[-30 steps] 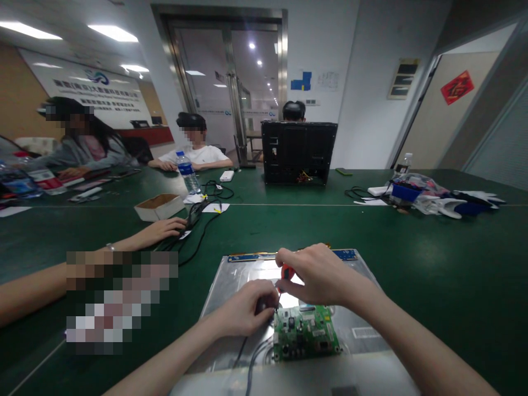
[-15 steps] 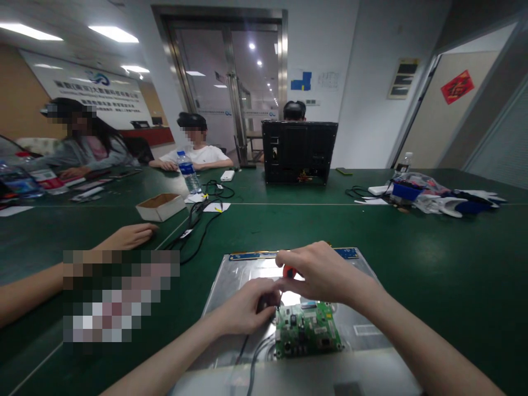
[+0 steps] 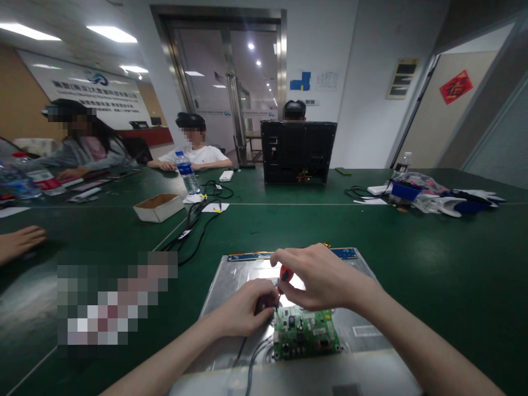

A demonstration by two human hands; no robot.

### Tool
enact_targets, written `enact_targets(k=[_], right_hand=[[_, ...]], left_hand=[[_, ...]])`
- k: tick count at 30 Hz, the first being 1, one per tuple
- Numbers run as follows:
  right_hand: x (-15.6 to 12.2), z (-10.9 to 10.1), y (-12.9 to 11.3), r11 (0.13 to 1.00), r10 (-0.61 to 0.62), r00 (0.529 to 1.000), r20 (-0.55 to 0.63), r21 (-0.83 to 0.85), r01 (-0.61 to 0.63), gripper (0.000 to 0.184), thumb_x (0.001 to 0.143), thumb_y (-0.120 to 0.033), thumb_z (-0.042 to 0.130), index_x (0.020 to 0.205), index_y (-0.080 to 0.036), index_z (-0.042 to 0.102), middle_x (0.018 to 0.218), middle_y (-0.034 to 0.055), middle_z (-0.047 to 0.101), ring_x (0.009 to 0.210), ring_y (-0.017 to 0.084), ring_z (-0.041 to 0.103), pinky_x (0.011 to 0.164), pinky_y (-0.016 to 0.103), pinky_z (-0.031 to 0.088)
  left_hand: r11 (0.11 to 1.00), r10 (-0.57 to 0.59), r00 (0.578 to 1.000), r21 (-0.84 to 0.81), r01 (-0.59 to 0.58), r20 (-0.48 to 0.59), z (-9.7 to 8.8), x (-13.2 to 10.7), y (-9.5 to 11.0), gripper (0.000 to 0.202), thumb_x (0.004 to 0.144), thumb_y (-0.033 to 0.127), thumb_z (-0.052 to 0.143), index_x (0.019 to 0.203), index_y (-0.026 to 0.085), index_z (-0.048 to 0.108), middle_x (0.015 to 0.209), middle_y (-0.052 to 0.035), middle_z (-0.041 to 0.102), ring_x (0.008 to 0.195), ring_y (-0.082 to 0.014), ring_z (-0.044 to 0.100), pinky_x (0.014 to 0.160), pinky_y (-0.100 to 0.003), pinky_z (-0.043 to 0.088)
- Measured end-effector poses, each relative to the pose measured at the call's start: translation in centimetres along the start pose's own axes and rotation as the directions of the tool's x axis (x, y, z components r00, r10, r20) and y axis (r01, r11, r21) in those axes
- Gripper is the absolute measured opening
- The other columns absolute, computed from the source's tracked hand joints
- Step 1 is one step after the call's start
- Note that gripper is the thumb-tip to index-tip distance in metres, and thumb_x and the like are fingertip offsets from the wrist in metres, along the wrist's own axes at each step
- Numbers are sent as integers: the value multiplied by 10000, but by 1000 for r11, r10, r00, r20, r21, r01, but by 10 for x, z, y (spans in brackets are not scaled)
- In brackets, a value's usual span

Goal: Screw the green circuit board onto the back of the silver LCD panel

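Observation:
A green circuit board (image 3: 305, 333) lies on a silvery metal panel (image 3: 361, 286), which has a blue strip board (image 3: 247, 256) along its far edge. My right hand (image 3: 319, 278) is above the board with its thumb and fingers around the red handle of a screwdriver (image 3: 286, 273). The screwdriver stands nearly upright, its thin shaft pointing down at the board's far left corner. Beside that corner my left hand (image 3: 252, 307) is closed, its fingertips curled around the area of the shaft's lower end. What those fingertips pinch is hidden.
Dark cables (image 3: 252, 357) run over the panel's left part. Further off are an open cardboard box (image 3: 160, 208), black cords (image 3: 193, 220), a water bottle (image 3: 187, 173) and a black display housing (image 3: 297, 151). Plastic bags (image 3: 433, 192) lie at right. A co-worker's hand (image 3: 25, 242) is at far left.
The co-worker's arm at left has drawn back toward the left edge. My right fingers have shifted on the screwdriver, showing more of its red handle. My left hand stays at the board's corner.

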State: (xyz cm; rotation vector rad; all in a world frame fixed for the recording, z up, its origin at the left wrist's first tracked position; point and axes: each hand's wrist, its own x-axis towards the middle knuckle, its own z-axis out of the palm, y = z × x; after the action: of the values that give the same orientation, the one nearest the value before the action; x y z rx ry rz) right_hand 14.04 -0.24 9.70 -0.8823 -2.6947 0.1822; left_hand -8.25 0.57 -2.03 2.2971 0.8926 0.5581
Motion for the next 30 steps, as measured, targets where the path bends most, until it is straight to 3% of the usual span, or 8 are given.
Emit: enact_targets(k=[5,12,18,30], right_hand=[[2,2,0,1000,23,1000,-20,-18,-23,197,929,-382,629,995,-205,574,881,8,734,680,144,621,553,262,243],[4,-1,-5,995,63,998,3,-74,-62,88,937,-274,585,955,-189,602,869,20,740,675,140,613,542,265,233],[2,-2,-4,996,58,998,-9,-65,-58,179,871,-200,571,1048,-170,572,890,19,706,653,131,576,534,258,236],[1,-2,-3,996,38,999,-19,-83,-39,179,922,-337,627,1006,-187,580,889,15,702,649,133,585,525,260,235]], left_hand=[[1000,-10,1000,9,10,6,-1,0,3,147,781,164,540,915,180,597,833,-25,622,739,-175,547,677,-281,427],[1000,-1,1000,0,1,-3,-1,1,4,113,796,171,529,887,176,596,789,-10,591,676,-153,518,613,-259,388],[1000,5,1000,-10,-5,16,-2,2,2,151,778,151,516,899,174,604,792,-3,593,680,-148,512,621,-257,387],[1000,-3,1000,22,3,-7,-1,0,3,133,798,169,536,917,185,593,842,-23,614,728,-170,535,659,-277,417]])
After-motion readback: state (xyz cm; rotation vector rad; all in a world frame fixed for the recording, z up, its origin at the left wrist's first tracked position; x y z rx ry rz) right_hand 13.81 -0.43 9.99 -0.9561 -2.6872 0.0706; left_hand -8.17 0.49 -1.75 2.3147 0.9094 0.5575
